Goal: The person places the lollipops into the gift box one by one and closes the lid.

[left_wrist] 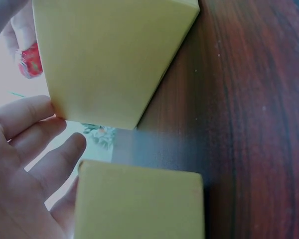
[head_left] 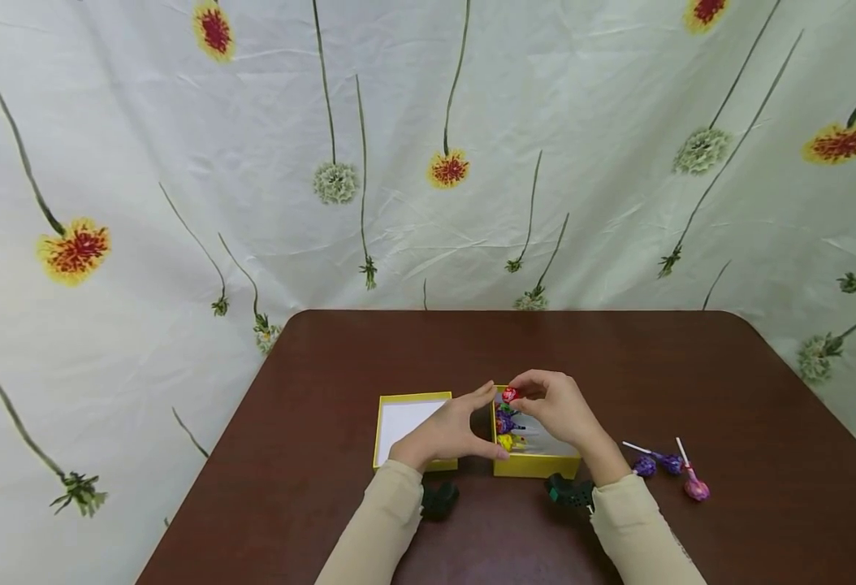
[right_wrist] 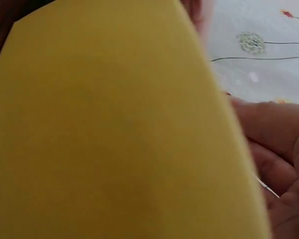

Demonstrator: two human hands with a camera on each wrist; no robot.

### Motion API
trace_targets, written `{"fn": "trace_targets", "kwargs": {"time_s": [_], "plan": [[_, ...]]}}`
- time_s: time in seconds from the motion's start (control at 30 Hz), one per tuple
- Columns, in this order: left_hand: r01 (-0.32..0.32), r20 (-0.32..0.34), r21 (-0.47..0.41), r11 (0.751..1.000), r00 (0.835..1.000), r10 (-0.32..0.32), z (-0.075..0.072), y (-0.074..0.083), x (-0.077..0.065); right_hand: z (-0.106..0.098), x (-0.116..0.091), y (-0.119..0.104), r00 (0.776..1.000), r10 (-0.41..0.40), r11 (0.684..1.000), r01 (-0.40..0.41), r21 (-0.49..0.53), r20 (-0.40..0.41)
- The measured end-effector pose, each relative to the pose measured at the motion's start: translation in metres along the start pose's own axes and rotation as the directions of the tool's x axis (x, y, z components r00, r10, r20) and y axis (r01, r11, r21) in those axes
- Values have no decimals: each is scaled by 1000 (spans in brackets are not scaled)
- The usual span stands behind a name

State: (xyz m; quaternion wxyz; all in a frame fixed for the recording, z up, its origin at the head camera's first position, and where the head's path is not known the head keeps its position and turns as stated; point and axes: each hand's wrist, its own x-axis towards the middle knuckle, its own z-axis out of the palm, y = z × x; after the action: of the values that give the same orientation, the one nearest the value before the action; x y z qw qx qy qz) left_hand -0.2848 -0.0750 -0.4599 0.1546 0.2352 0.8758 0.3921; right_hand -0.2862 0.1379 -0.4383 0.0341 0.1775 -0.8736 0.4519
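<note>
An open yellow box (head_left: pixel 536 465) holds a row of lollipops with white sticks, among them a purple one (head_left: pixel 504 422) and a yellow one (head_left: pixel 506 441). Between the thumb and index finger of my right hand (head_left: pixel 561 410) is a red-wrapped lollipop (head_left: pixel 510 394), pinched over the box's far left corner. My left hand (head_left: pixel 448 431) is spread along the box's left side, thumb by the near rim. Its fingertips touch the box edge in the left wrist view. The yellow box wall hides much of the right hand in its wrist view.
Left of the box lies a yellow-edged lid (head_left: pixel 408 422) with a white inside. Several loose lollipops, purple ones (head_left: pixel 644 465) and a pink one (head_left: pixel 696 488), lie right of my right forearm on the brown table (head_left: pixel 311 504). A flowered curtain hangs behind.
</note>
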Motion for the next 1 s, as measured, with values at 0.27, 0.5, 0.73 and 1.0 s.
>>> {"fn": "trace_targets", "kwargs": {"time_s": [0.27, 0.5, 0.73, 1.0], "plan": [[-1, 6, -2, 1000, 1000, 1, 5, -4, -1, 18, -1, 4, 996, 77, 997, -79, -28, -48], [-19, 1, -4, 1000, 1000, 19, 3, -2, 0, 26, 1, 4, 994, 71, 994, -78, -78, -83], [-28, 5, -5, 1000, 1000, 28, 1, 0, 1, 25, 2, 3, 994, 67, 990, -77, -115, -90], [-27, -4, -3, 1000, 1000, 27, -1, -1, 0, 12, 0, -7, 994, 60, 993, -69, -100, -88]]}}
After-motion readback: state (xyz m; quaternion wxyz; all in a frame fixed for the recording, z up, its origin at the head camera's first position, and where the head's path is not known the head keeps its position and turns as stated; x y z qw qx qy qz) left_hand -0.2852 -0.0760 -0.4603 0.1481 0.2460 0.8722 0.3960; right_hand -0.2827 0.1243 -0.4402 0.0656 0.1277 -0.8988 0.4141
